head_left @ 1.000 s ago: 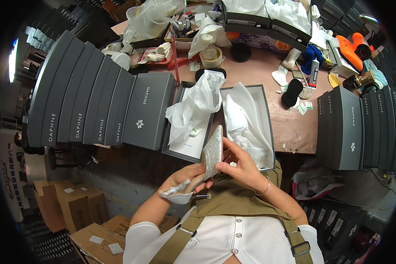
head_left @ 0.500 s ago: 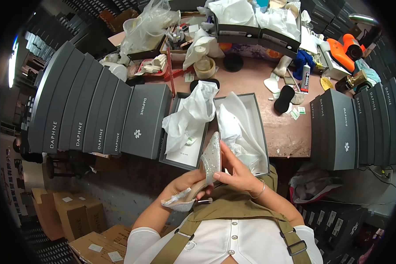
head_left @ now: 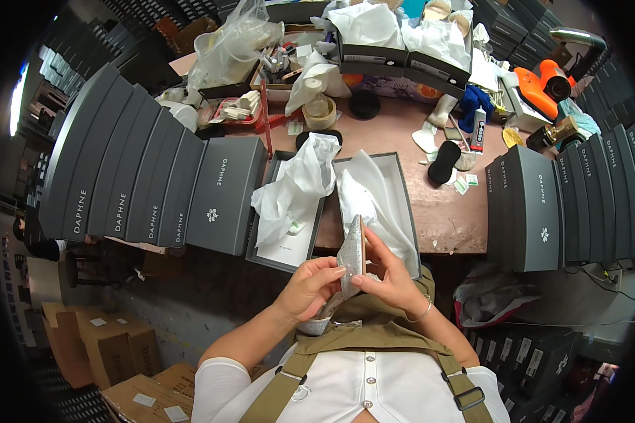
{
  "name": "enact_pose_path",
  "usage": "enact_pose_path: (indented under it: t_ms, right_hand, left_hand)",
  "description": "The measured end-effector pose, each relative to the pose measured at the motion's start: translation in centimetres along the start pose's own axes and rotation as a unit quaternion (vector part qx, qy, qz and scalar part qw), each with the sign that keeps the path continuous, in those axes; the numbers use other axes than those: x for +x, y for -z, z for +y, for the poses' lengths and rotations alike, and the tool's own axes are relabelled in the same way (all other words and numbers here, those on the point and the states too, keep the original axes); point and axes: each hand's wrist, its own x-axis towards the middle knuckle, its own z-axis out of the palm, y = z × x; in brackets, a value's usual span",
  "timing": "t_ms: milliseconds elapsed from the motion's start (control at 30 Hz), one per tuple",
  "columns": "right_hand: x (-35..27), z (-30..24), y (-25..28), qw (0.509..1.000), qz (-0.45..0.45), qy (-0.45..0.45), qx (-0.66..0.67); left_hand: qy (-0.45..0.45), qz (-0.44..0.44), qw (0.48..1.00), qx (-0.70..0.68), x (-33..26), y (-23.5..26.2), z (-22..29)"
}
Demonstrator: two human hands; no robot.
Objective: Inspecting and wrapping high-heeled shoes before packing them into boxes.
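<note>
I hold a glittery silver shoe (head_left: 351, 259) up on edge at the lower middle of the frame, just below the near rim of the worktable (head_left: 444, 218). My left hand (head_left: 305, 287) wraps it from the left, fingers curled and pressed against its side, thumb toward the sole. My right hand (head_left: 390, 276) meets it from the right, fingertips pinching the thin edge near the top. The lower end of the shoe disappears between my palms, so I cannot tell whether it is the heel or the toe that points down, though it looks like the heel.

Just above my hands lies an open grey shoebox (head_left: 402, 185) with white tissue paper (head_left: 374, 201) spilling from it, and its lid (head_left: 289, 243) sits touching it on the left, holding more crumpled tissue. To the left of centre a row of closed grey boxes (head_left: 141, 176) leans in a fan; a second row of grey boxes (head_left: 564, 204) stands at the right of the frame. At the upper right an orange tool (head_left: 543, 84) rests on the cluttered table, and a roll of tape (head_left: 320, 111) sits at the upper centre. Brown cartons (head_left: 113, 345) stack on the floor at the lower left.
</note>
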Motion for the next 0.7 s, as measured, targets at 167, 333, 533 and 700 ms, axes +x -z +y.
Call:
enact_pose_path:
  t_ms: [167,333,533,700]
  right_hand:
    - [-0.3,-0.1,0.2,1.000,-0.004,-0.005,0.000]
    - [-0.5,-0.1,0.1,1.000,-0.008,0.006,-0.008]
    - [-0.6,-0.4,0.2,0.999,-0.023,0.022,-0.019]
    - [-0.7,-0.3,0.2,0.999,-0.024,0.030,-0.017]
  left_hand:
    - [-0.048,0.060,0.995,-0.057,0.0,-1.3,-1.7]
    - [-0.101,0.101,0.988,-0.051,-0.3,-2.7,-2.7]
    - [-0.141,0.097,0.985,-0.017,-0.5,-2.6,-3.8]
    - [-0.160,0.094,0.983,-0.009,-0.5,-2.7,-4.2]
